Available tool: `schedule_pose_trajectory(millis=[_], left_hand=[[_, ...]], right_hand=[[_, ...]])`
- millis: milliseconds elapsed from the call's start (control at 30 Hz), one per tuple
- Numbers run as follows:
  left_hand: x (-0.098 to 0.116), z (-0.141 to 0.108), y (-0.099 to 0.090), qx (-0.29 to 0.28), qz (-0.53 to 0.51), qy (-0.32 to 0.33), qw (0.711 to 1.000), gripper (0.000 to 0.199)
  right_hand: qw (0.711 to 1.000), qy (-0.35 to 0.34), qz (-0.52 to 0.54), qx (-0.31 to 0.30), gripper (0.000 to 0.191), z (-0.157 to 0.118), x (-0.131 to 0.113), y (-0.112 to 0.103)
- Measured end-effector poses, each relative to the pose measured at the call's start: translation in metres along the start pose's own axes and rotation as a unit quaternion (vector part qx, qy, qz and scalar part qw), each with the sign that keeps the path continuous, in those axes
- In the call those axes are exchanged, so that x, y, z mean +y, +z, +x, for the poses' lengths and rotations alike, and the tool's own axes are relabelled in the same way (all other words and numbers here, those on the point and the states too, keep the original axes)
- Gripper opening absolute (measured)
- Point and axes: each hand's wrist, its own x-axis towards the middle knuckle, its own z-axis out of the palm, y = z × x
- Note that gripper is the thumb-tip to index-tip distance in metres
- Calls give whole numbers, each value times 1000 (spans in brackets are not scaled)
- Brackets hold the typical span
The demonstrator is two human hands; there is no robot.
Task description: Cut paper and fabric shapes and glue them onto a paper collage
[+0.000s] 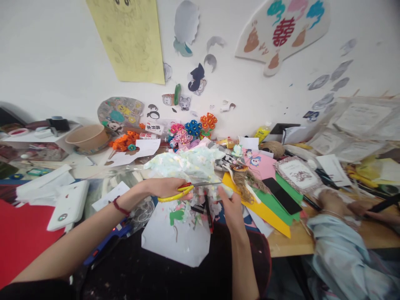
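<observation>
My left hand [167, 187] is closed around the yellow handles of a pair of scissors [179, 195]. The blades point to the right, their tips close to my right hand [233, 206]. Between the thumb and fingers of that hand is a small pale piece [225, 191], perhaps paper; its shape is partly hidden. Behind both hands lies a crumpled pale green patterned sheet [187, 161]. Below them, a white sheet of paper [178, 248] carries several scraps, among them a green scrap [176, 216]. A dark pen with red parts [208, 210] lies by the scraps.
Yellow card [275, 223], green card and a black phone [281, 195] lie to the right. Farther right, a co-worker's hand [333, 202] rests on papers. A white power bank [68, 205] and red sheet [23, 237] are left. Crocheted flowers [193, 127] stand by the wall.
</observation>
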Motion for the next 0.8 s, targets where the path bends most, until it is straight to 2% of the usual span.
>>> schedule_pose_trajectory(millis=[100, 167, 367, 567, 800], left_hand=[[2, 2, 0, -48, -52, -1, 997, 49], [3, 5, 1, -54, -75, -1, 996, 49], [4, 13, 5, -25, -84, -13, 996, 48], [9, 15, 1, -14, -97, -40, 994, 55], [-3, 16, -5, -4, -49, -24, 999, 50]], right_hand=[[1000, -1, -12, -9, 40, 2, 1, -2], [1000, -2, -17, -13, 41, 2, 1, -2], [999, 9, -26, -32, 37, -2, -3, 0], [999, 24, -19, -28, 38, -3, -7, 1], [1000, 13, -24, -8, 41, -1, -5, -4]])
